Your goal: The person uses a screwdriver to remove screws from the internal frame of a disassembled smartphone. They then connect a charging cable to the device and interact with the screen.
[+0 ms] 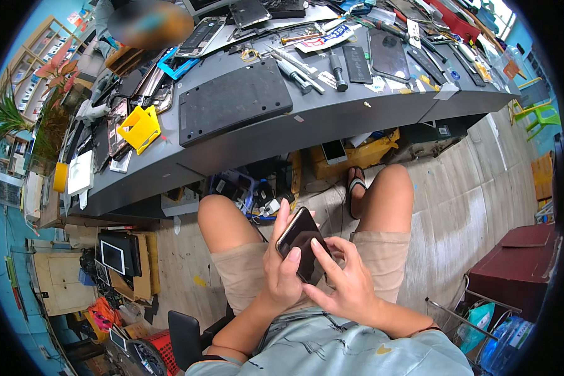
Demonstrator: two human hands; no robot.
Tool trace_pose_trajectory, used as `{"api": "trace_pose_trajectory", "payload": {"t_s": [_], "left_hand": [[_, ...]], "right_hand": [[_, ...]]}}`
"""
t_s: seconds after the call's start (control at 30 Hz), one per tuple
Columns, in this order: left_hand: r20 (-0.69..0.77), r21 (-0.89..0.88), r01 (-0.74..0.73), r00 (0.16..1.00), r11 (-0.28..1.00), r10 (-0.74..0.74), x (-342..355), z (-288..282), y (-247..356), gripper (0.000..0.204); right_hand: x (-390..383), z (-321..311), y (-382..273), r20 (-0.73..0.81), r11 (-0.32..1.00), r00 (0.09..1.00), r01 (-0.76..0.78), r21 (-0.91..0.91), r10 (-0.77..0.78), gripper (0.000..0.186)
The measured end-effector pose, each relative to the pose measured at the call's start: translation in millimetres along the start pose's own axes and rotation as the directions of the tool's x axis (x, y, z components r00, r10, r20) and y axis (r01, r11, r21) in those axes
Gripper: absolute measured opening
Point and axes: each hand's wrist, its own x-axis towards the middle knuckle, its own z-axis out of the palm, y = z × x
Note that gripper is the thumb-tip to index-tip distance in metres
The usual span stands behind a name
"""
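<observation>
A smartphone point(304, 243) with a dark, glossy screen and a light-coloured rim lies tilted in my left hand point(282, 276), above my lap. The left thumb rests over the screen's near left edge, while the fingers reach behind and along the far side. My right hand point(348, 285) is spread at the phone's right side, its index fingertip on the glass. Its thumb points to the phone's lower end; whether it touches there I cannot tell. The other right fingers bend beside the edge, partly hidden.
Ahead curves a grey workbench point(238, 141) crowded with phones, tools and a black laptop panel point(235, 100). A yellow holder point(140, 129) stands at its left. Under it sit a yellow box point(351, 156) and a cable-filled bin. A dark red case point(517, 263) stands right; a chair armrest point(185, 335) is lower left.
</observation>
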Motion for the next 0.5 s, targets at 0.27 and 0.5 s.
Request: {"api": "trace_pose_trajectory", "payload": {"t_s": [0.27, 0.5], "left_hand": [[-0.050, 0.033, -0.120, 0.991, 0.992, 0.122, 0.3, 4.1, 2.2, 0.067], [-0.048, 0.078, -0.179, 0.982, 0.981, 0.183, 3.0, 7.4, 8.2, 0.051]], "right_hand": [[0.2, -1.9, -0.8, -0.005, 0.997, 1.000, 0.013, -0.073, -0.014, 0.092], [-1.7, 0.8, -1.2, -0.031, 0.990, 0.999, 0.030, -0.136, -0.034, 0.094]]}}
